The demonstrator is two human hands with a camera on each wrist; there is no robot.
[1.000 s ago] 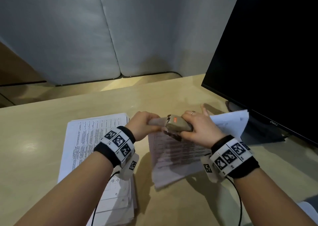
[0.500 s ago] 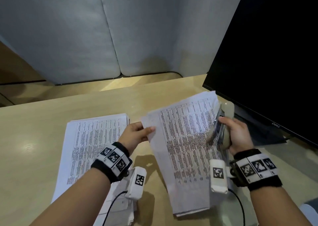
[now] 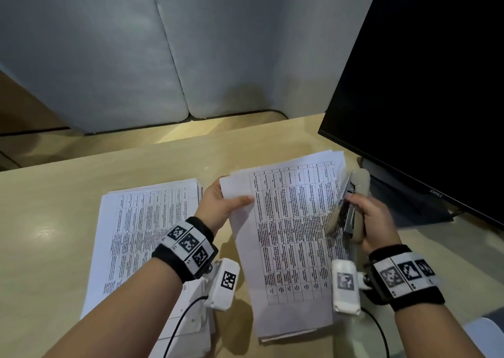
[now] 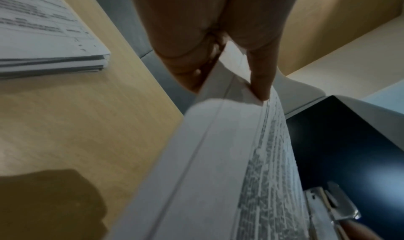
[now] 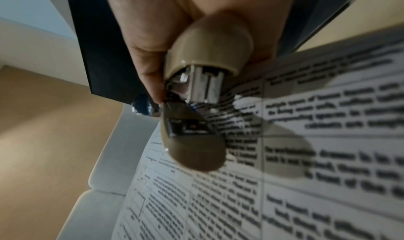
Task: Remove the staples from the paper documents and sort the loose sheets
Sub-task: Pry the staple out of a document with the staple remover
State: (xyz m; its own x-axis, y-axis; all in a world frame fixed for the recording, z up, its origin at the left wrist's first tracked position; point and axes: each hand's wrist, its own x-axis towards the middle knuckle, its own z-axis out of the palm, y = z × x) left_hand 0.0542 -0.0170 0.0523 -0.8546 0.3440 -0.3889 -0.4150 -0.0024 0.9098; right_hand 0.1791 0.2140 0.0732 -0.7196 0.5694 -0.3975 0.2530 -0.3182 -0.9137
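Left hand: the left hand [image 3: 222, 207] pinches the top left corner of the document [image 3: 291, 237], thumb on the printed face and fingers [image 4: 260, 81] behind it; judged, this keeps the sheets lifted and fanned so the pages can come apart.
Right hand: the right hand [image 3: 375, 221] has its fingers curled tight round the beige staple tool [image 3: 354, 207], held upright at the document's right edge (probably just clear of the corner it worked on).
Document: it hangs between the two hands above the desk [image 3: 68, 194], its lower end near the desk; whether a staple remains in it cannot be told.
Sorted pile: a flat stack of printed sheets [image 3: 141, 235] lies on the desk left of the left wrist, likely where loose pages go.
Monitor: the dark monitor [image 3: 422, 85] stands to the right behind the tool.
Head view only: both hands, the stack and the whole printed page together.
Left wrist view only: the page edges [image 4: 218, 140] seen end-on, several layers thick, and the stack's edge [image 4: 65, 65].
Right wrist view only: the tool's metal mouth [image 5: 203, 86] gaping over the text, thumb pressed on its side.
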